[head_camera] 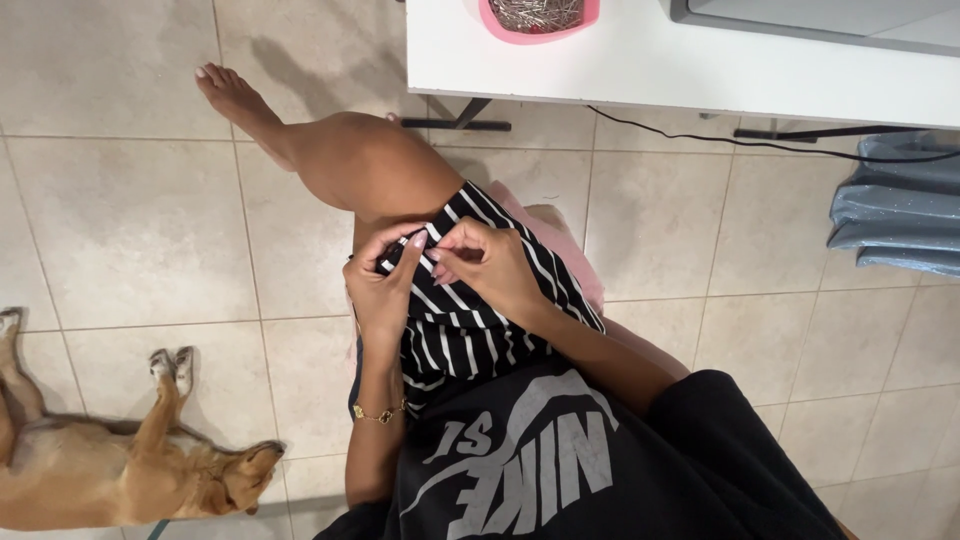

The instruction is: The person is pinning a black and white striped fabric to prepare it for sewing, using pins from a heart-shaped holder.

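Head view: both hands pinching the edge of black-and-white striped fabric (470, 320) lying on the lap, below the white bench (650, 70). Left hand (380, 290) grip pressed on the fold; right hand (490, 265) grip pinching it too, prob. pinning the hem. Next move needs steady fingers. Stripes' long axis is running diagonally toward the bench.

A black fabric with thin white stripes (470, 330) lies draped over the lap, its upper edge folded.
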